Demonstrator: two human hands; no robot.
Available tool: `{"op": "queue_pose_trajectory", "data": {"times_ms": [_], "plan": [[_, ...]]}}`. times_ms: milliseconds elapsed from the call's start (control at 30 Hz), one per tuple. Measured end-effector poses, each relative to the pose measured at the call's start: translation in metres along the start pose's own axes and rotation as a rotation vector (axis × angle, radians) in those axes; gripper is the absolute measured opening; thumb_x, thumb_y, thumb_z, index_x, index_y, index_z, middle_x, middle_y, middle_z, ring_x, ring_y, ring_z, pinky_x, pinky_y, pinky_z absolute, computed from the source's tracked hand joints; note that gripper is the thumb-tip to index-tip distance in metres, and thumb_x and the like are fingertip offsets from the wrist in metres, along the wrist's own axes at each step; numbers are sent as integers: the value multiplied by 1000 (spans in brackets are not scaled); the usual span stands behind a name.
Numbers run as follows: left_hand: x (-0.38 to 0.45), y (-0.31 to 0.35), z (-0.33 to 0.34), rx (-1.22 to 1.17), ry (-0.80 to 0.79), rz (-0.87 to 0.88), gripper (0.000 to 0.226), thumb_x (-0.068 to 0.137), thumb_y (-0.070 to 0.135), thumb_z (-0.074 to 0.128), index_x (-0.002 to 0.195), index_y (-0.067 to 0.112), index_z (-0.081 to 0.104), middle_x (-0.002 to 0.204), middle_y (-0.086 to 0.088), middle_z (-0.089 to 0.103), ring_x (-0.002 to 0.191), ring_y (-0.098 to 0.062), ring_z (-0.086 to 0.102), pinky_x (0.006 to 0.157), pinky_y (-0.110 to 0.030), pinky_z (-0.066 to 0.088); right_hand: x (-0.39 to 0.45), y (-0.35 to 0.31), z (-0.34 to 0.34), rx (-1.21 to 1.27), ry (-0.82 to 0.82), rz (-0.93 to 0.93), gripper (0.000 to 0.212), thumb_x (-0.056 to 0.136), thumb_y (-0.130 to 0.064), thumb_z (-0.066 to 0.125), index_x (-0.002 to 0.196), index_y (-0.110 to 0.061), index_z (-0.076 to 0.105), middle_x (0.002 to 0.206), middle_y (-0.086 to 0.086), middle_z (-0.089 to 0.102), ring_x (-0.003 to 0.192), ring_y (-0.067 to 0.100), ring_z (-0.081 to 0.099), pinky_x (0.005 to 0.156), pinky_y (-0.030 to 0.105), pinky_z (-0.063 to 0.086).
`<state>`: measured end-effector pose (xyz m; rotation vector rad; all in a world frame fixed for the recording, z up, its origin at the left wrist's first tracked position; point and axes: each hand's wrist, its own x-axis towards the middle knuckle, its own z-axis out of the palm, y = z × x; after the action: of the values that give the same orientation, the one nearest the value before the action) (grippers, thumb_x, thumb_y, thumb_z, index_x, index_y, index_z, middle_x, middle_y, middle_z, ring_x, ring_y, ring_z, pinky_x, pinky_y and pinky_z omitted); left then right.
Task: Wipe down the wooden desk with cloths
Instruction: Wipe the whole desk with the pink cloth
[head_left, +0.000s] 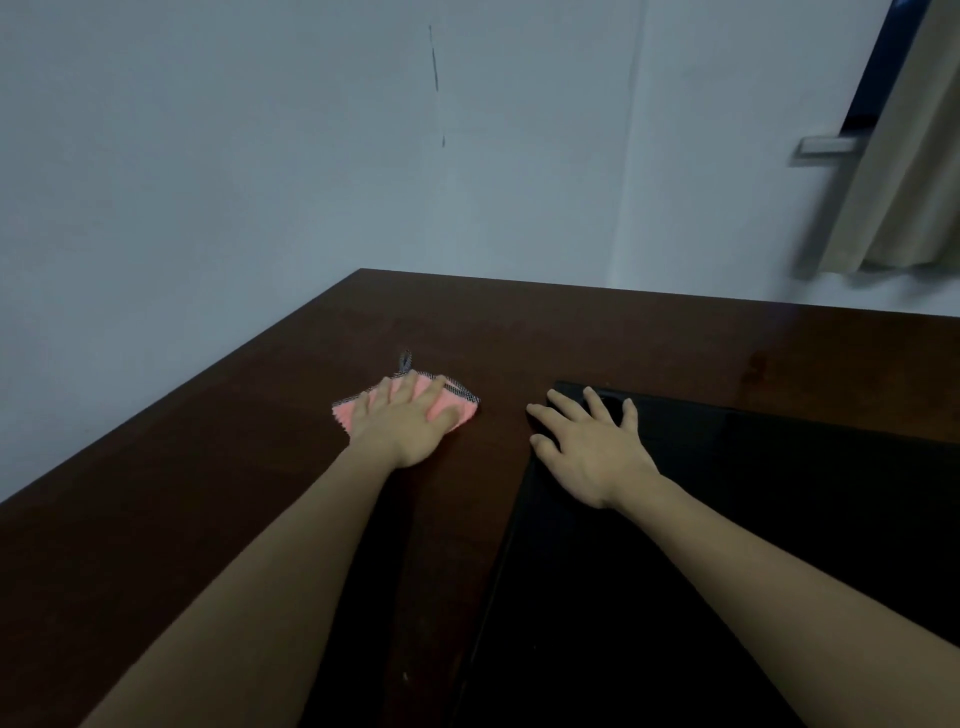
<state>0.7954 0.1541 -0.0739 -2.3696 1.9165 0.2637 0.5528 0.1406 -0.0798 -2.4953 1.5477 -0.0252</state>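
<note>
The table (571, 332) is dark brown wood, smooth, with a faint sheen along its far side. The cloth (358, 413) is pink, fluffy fabric with a grey woven trim and loop. The mat (779, 493) is flat black and matt. The curtain (904, 171) is pale beige fabric.

There was just one view, from a camera worn on the person's head. It looked forward and down, close over the dark wooden desk (260, 467), toward the wall (260, 156) behind it.
</note>
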Motion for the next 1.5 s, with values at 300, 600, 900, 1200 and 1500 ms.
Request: {"op": "queue_pose_trajectory", "data": {"times_ms": [300, 600, 900, 1200, 1500], "plan": [[-102, -29, 19, 69, -30, 391, 97, 64, 95, -18, 153, 57, -10, 165, 16, -18, 153, -13, -18, 125, -42, -8, 1, 1, 0, 3, -22, -6, 56, 106, -55, 17, 160, -41, 13, 170, -9, 0, 156, 32, -9, 119, 67, -6], [7, -49, -2, 35, 21, -26, 72, 96, 76, 11, 159, 46, -3, 170, 2, -8, 157, -29, -4, 125, -53, 0, 3, 2, -1, -1, -22, -2, 56, 106, -56, 17, 160, -42, 12, 170, -10, -1, 156, 31, -10, 118, 66, -7], [-64, -23, 9, 49, -27, 149, 68, 97, 72, 8, 158, 46, -7, 170, 5, -11, 156, -25, -9, 125, -49, -4, -4, -2, -2, 8, -34, -3, 55, 107, -55, 17, 160, -42, 13, 170, -9, 0, 156, 31, -9, 119, 66, -6], [-81, -65, 6, 80, -36, 238, 96, 69, 93, -14, 155, 51, -7, 168, 10, -11, 156, -20, -8, 124, -44, -1, 0, 0, -2, -6, -37, 5, 55, 107, -56, 17, 160, -43, 12, 170, -10, 0, 156, 30, -8, 119, 65, -6], [6, -43, -5, -13, 3, -91, 69, 100, 71, 13, 161, 42, -2, 171, -2, -6, 156, -32, -3, 125, -55, 1, -3, 0, -4, -15, -39, -4, 55, 107, -56, 16, 160, -43, 10, 170, -10, -2, 156, 31, -10, 119, 65, -7]]}}
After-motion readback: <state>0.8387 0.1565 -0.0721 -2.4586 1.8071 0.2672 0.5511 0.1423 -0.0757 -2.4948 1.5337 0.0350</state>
